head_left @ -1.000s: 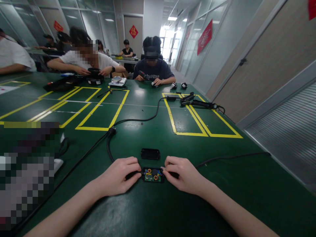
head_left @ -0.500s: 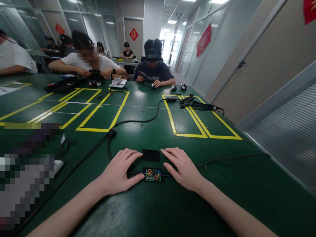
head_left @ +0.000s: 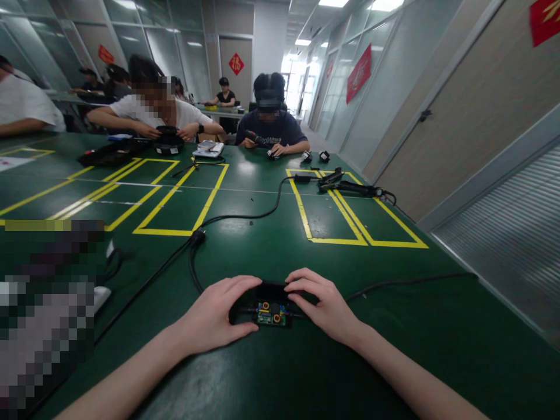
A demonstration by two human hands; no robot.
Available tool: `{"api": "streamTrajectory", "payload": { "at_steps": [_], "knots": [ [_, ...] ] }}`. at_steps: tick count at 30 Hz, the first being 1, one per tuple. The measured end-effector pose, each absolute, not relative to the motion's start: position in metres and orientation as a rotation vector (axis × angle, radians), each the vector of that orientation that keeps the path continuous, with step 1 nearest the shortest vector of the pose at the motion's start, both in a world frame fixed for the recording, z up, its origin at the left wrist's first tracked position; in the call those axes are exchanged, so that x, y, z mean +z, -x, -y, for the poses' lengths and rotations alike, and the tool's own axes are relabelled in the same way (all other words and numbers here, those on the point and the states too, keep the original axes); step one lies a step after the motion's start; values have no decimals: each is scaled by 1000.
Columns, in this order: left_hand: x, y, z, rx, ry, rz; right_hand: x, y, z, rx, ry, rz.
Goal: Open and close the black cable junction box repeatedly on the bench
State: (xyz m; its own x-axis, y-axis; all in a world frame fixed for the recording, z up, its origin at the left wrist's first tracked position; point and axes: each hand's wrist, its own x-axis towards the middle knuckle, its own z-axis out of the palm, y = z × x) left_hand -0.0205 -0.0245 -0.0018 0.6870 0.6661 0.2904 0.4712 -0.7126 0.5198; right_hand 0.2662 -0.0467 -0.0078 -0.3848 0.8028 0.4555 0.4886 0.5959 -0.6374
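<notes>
Touches the black lid (head_left: pixel 272 290) beyond the circuit board (head_left: pixel 268 317): with spread fingers of the left hand (head_left: pixel 207 315), with bent fingers of the right hand (head_left: pixel 328 306); cannot tell if pinching there.

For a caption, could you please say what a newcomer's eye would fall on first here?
Probably the exposed circuit board, low in the centre between the left hand and the right hand. Beyond, yellow tape outlines on the green table stand out, as does the red diamond sign at the back.
</notes>
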Motion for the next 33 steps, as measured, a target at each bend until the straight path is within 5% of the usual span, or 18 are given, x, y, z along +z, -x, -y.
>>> {"api": "streamTrajectory", "payload": {
  "at_steps": [5, 33],
  "knots": [
    [-2, 21, 26, 635, -2437, -880, -8, -264, 48, 703, 998, 1926],
    [4, 17, 29, 662, -2373, -708, 7, -262, 56, 559, 738, 2168]
  ]
}}
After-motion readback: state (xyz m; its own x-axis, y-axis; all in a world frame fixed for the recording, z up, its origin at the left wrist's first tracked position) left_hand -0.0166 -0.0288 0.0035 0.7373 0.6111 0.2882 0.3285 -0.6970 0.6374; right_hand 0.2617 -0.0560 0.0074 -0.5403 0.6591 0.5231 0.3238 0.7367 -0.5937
